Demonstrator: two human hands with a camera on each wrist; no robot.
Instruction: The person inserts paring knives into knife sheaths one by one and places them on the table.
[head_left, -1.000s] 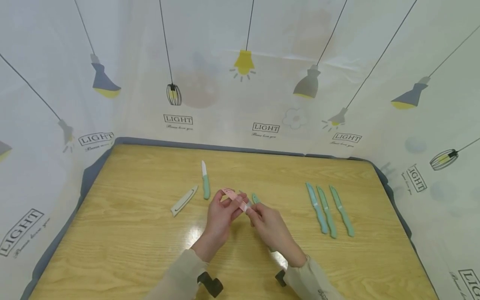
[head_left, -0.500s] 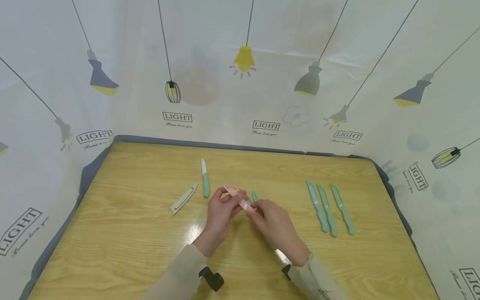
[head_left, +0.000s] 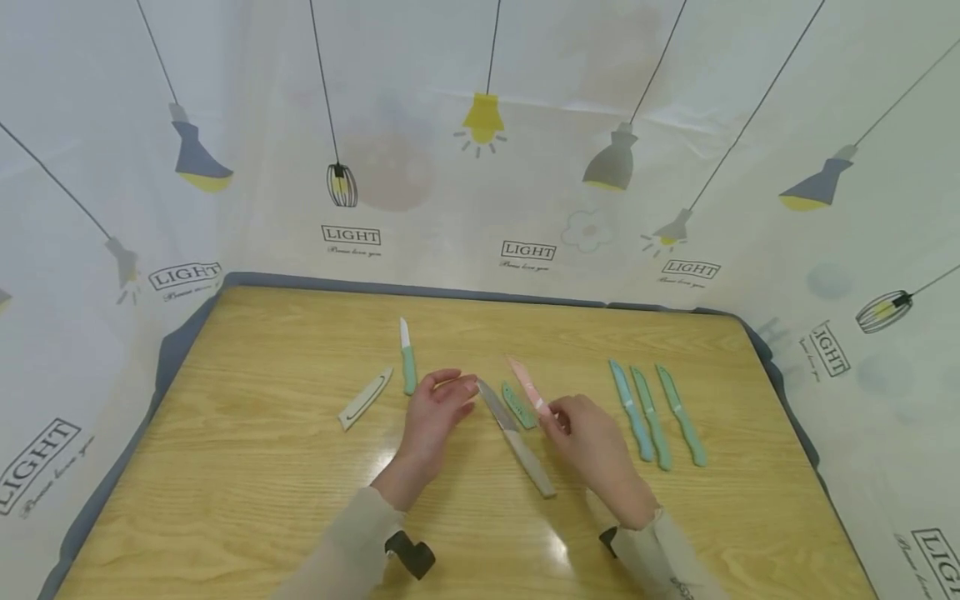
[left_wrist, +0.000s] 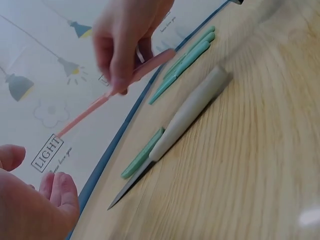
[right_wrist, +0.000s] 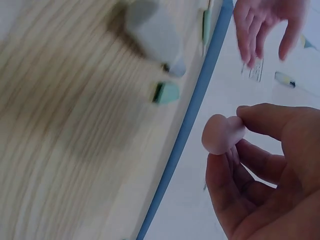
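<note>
My right hand [head_left: 596,450] pinches the pink handle of a sheathed knife [head_left: 528,386], raised above the table with its pink sheath pointing away. The rounded handle end [right_wrist: 216,136] shows between thumb and fingers in the right wrist view. My left hand [head_left: 431,421] holds nothing; its fingers are loosely bent, apart from the pink knife. Between the hands lies a cream-handled knife [head_left: 531,463] with a bare blade, its tip near the left fingertips. A green knife sheath [head_left: 518,406] lies just beside that blade.
Left of the hands lie a green-handled knife [head_left: 408,368] with a bare white blade and a cream sheath [head_left: 366,399]. At right a blue sheathed knife [head_left: 634,417] and two green sheathed knives [head_left: 683,421] lie side by side. Printed white cloth [head_left: 450,217] surrounds the table.
Both hands were together on the pink knife. The left hand has let go, and the right hand has carried the knife to the right, uncovering the cream-handled knife and green sheath.
</note>
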